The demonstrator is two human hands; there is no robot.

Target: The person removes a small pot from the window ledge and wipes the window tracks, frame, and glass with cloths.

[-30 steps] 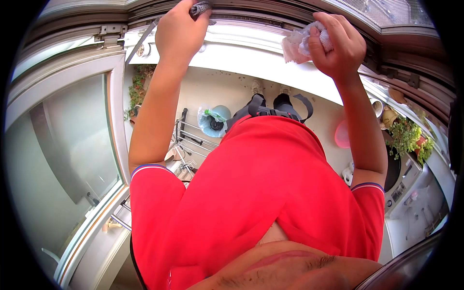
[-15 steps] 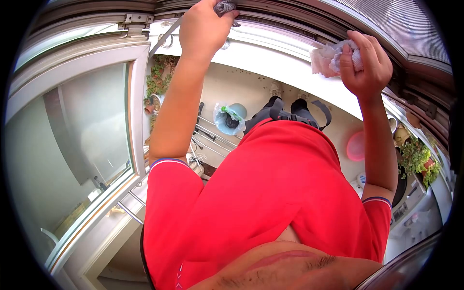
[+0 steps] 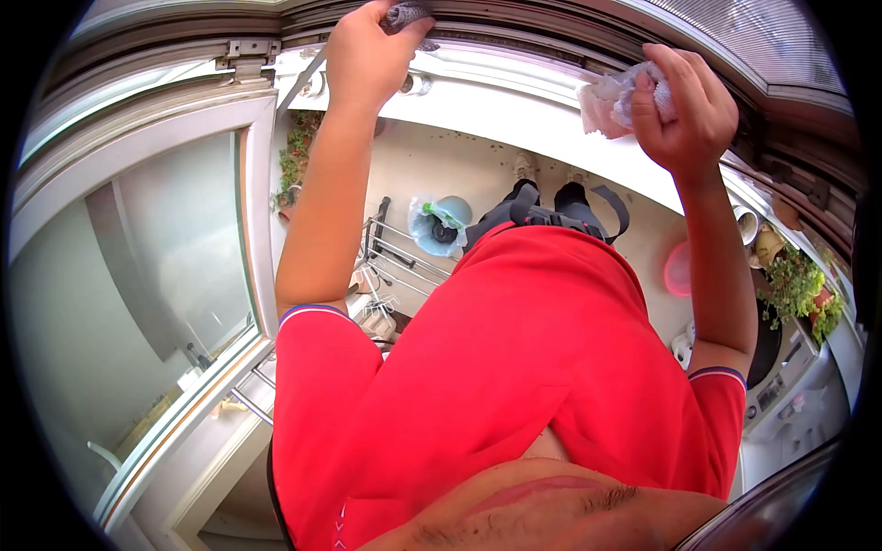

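My left hand [image 3: 366, 53] is raised at the top, closed around a bunched grey cloth [image 3: 407, 15] against the brown window track [image 3: 514, 50]. Part of that cloth is hidden by the fingers and the picture's edge. On the right, my right hand [image 3: 691, 115] grips a crumpled whitish cloth [image 3: 625, 99], its loose pinkish-white end sticking out to the left over the white sill [image 3: 514, 106]. The right fingertips are close to the dark frame; whether they touch it I cannot tell.
A white-framed glass window [image 3: 147, 257] stands swung open at left. Below are a light-blue lined bin [image 3: 439, 228], a metal rack [image 3: 400, 253], a pink basin [image 3: 678, 269] and potted plants [image 3: 792, 285]. A ribbed panel [image 3: 744, 37] is at upper right.
Both hands have shifted a little to the left, with the cloths still in them. The right hand is also slightly higher in view.
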